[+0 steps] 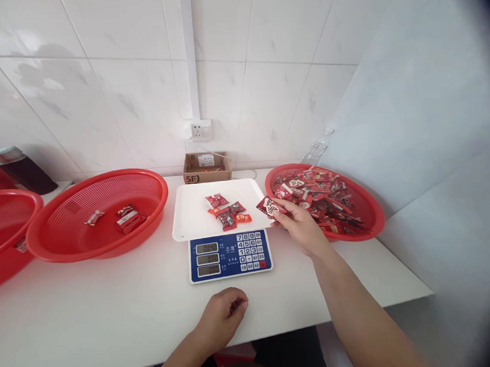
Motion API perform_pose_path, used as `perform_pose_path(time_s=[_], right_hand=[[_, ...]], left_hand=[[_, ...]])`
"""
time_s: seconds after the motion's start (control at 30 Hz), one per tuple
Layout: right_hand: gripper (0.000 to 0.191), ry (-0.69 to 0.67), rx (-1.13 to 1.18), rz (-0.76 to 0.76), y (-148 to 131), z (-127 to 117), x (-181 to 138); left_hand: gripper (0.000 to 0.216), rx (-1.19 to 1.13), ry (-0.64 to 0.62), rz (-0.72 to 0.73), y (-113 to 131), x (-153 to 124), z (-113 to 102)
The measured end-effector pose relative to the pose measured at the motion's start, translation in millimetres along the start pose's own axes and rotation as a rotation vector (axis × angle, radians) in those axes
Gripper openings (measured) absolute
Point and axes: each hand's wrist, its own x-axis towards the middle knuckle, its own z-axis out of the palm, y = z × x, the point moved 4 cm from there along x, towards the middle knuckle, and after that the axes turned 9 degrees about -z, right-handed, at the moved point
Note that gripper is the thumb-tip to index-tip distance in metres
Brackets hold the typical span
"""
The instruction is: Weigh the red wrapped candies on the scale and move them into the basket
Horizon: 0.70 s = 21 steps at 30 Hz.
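Between the thumb and fingers of my right hand (pixel 299 224) is a dark red snack packet (pixel 269 208) with white print, held over the right edge of the scale's white pan (pixel 192 211). Several small red and orange packets (pixel 227 216) lie bunched on that pan. Below it shows the blue panel of the digital scale (pixel 228 256), with keys and three displays. My left hand (pixel 222 318) rests on the table in front of the scale, fingers curled in, with nothing seen in it. Close to my right hand stands a red basket (pixel 375 217) heaped with similar packets.
Left of the scale is a red perforated basket (pixel 91 184) with a few packets in it, and another red basket (pixel 9 200) stands farther left. Behind the scale sits a small cardboard box (pixel 207 176). A dark flask (pixel 26 169) lies tilted at back left. Tiled wall borders the white table (pixel 112 313).
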Motion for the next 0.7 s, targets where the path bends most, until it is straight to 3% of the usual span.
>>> perform_pose_path(time_s=[0.53, 0.7], right_hand=[[0.038, -0.072, -0.275, -0.059, 3, 12, 2], [0.039, -0.081, -0.456, -0.222, 8, 24, 17]], left_hand=[[0.021, 0.012, -0.009, -0.012, -2, 1, 1], [0.021, 0.001, -0.006, -0.007, -2, 2, 2]])
